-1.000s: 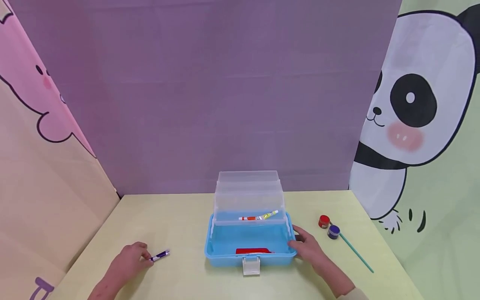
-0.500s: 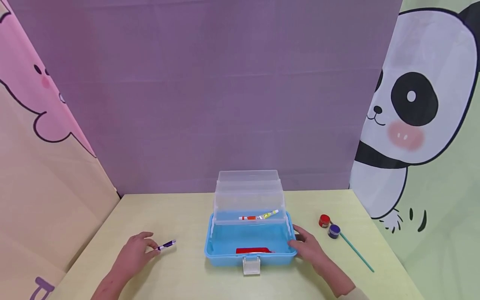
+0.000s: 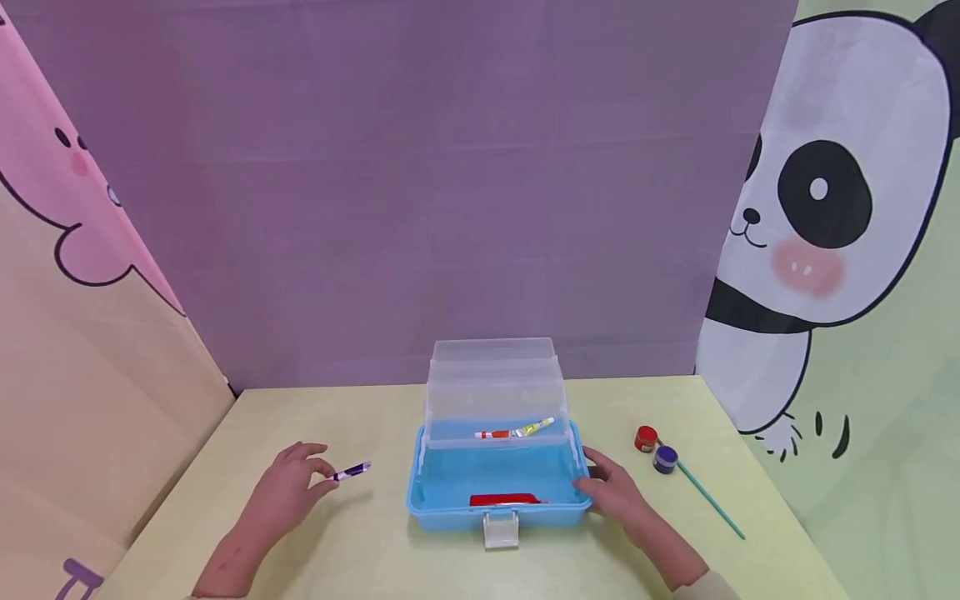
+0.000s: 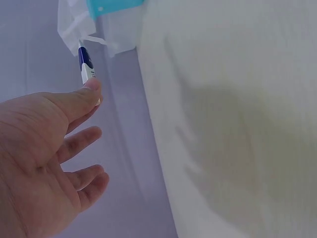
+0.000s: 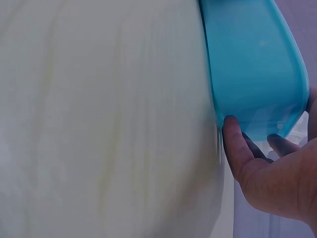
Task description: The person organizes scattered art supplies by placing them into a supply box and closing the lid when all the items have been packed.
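My left hand (image 3: 281, 500) pinches a small purple-and-white tube (image 3: 352, 471) between thumb and index finger, raised off the table left of the blue box. In the left wrist view the tube (image 4: 86, 64) points away from the left hand (image 4: 44, 153), the other fingers spread. My right hand (image 3: 618, 500) grips the right side of the blue box (image 3: 498, 521), whose clear lid (image 3: 495, 375) stands raised. The right wrist view shows the right hand's (image 5: 277, 173) fingers against the end of the box (image 5: 257, 64). A red tube (image 3: 504, 500) lies inside the box.
Orange (image 3: 495, 434) and yellow (image 3: 538, 427) tubes lie at the back of the box. On the right of the table (image 3: 360, 425) are a red-lidded jar (image 3: 646, 438), a purple jar (image 3: 664, 459) and a thin teal stick (image 3: 712, 502). A purple cloth (image 3: 450, 192) hangs behind.
My left hand has lifted the purple-and-white tube and carried it right and away from the table's front, closer to the box. The right hand has stayed at the box's side.
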Available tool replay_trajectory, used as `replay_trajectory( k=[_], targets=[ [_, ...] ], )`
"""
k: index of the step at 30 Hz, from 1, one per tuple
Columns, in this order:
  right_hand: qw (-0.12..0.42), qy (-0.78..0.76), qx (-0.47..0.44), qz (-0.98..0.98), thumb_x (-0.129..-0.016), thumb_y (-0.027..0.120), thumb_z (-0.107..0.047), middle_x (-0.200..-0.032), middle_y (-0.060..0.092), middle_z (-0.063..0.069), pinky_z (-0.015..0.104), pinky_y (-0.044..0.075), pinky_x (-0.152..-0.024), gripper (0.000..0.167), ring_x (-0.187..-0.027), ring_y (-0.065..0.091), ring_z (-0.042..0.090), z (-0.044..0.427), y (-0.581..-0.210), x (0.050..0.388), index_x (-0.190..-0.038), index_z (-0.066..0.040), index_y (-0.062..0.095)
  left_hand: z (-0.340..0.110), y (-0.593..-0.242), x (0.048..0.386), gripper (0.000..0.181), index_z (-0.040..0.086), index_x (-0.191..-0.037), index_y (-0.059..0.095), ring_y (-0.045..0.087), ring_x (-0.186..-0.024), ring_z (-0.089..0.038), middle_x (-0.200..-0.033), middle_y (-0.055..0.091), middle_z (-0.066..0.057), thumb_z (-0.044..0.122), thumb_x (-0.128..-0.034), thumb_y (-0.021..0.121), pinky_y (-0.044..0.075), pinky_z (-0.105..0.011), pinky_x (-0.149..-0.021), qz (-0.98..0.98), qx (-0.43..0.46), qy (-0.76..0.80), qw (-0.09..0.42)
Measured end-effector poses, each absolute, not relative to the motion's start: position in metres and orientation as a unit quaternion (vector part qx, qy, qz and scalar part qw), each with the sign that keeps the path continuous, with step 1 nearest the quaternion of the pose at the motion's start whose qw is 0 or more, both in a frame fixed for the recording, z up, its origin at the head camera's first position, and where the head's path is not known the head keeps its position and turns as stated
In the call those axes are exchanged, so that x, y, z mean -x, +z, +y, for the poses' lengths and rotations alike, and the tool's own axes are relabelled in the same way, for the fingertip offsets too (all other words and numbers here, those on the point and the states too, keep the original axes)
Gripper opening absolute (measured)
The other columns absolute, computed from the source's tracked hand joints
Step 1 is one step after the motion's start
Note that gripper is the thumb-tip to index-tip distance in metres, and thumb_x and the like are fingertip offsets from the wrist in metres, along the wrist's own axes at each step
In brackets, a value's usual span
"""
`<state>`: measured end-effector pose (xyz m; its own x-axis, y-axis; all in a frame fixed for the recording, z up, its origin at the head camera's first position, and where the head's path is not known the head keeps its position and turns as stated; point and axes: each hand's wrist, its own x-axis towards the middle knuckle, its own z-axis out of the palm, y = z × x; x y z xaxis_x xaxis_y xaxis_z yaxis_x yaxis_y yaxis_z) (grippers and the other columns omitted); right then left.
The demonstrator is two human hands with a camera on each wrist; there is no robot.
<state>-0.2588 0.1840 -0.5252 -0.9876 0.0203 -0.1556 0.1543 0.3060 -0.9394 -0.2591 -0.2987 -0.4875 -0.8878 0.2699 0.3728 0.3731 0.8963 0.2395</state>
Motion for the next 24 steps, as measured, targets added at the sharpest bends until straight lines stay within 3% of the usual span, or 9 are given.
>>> replay_trajectory(
  k=[6,24],
  targets=[
    [0.054,-0.588,-0.052,0.805,-0.086,0.069,-0.015,-0.126,0.055,0.024,0.044,0.057,-0.075,0.066,-0.105,0.059,0.037,0.183,-0.525,0.258,-0.145,-0.005,0.042,-0.281,-0.471,0.258,0.007,0.012,-0.082,0.074,0.045,-0.119,-0.053,-0.119,0.061,-0.022,0.013,-0.0784,0.080,0.036,-0.062,-0.099,-0.959,0.168,-0.159,0.161],
    [0.058,-0.583,-0.054,0.809,-0.085,0.069,-0.014,-0.124,0.056,0.025,0.043,0.057,-0.075,0.066,-0.102,0.060,0.035,0.183,-0.525,0.258,-0.145,-0.004,0.043,-0.245,-0.432,0.256,0.008,0.017,-0.082,0.075,0.041,-0.125,-0.048,-0.124,0.060,-0.018,0.015,-0.0784,0.081,0.034,-0.062,-0.101,-0.960,0.183,-0.156,0.144]
  ],
)
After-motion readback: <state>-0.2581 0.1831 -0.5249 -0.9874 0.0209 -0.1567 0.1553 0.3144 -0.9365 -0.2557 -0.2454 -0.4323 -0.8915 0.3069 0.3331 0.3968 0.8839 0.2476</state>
